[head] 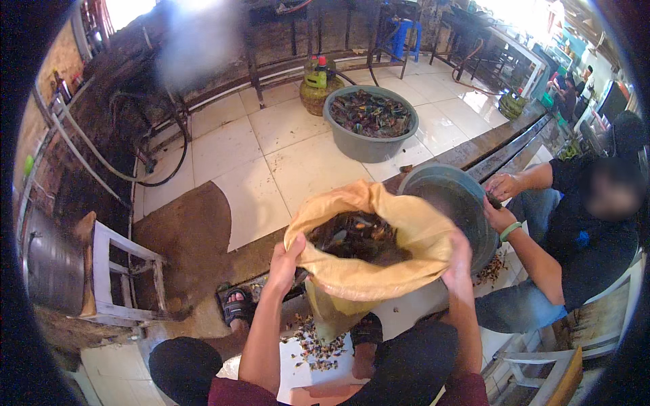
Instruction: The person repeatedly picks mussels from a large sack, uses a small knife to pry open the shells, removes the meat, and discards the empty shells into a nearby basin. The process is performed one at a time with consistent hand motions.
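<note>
Both my hands grip the rolled rim of a yellow woven sack (350, 289), its mouth spread wide. My left hand (287, 261) holds the near left side of the rim, thumb on top. On the opposite side, my right hand (459, 259) clasps the rim and looks slightly blurred. Inside the sack lies a heap of dark shellfish, apparently mussels (358, 233); its depth is hidden. The lower part of the sack hangs down between my legs. Just beyond its right rim stands a grey tub (444, 185), partly covered by the sack, with murky liquid inside.
A grey basin (370, 149) full of mussels stands on the tiles beside a green gas cylinder (316, 86). At right a seated person (594, 228) holds a dark shell over the tub. Scattered bits (320, 350) litter the floor. A wooden stool (124, 274) stands left.
</note>
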`<state>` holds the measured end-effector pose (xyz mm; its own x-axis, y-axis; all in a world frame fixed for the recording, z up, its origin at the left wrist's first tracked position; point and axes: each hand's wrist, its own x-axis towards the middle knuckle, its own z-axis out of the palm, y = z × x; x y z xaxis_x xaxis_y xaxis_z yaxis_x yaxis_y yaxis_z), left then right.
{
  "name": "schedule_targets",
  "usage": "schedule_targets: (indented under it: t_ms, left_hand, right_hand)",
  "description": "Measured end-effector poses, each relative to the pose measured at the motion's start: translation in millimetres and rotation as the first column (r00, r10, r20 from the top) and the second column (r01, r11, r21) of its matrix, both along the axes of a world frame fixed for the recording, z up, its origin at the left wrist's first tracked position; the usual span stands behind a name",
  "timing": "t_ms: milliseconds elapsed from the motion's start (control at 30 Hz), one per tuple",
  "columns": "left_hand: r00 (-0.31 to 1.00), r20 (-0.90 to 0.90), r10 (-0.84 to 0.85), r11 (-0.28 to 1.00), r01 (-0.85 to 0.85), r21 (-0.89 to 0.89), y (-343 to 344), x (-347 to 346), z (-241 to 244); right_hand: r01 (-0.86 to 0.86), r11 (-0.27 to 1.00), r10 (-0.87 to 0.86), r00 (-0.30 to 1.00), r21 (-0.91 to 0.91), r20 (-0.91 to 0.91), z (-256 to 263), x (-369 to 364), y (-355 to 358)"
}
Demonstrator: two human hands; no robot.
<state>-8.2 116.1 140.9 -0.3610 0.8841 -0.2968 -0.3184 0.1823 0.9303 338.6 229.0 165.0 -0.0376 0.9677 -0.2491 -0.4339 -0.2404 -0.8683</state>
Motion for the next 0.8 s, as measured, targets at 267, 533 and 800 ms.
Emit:
schedule_targets:
  t_ms: [267,533,800]
  left_hand:
    - [0.528,-0.735,-0.425,0.807,-0.147,-0.572,3,-35,52]
    - [0.307,-0.808,-0.503,0.863,0.128,-0.489,107,-17,-26]
    - [0.681,-0.729,-0.075,0.985,0.164,0.051,92,-34,46]
  right_hand:
    - [-0.121,0.991,0.023,0.559,0.055,0.829,-20,0,11]
    - [-0.299,0.946,-0.020,0.328,0.124,0.945,-82,-28,61]
    - [0.100,0.967,-0.150,0.967,0.233,0.208,25,5,56]
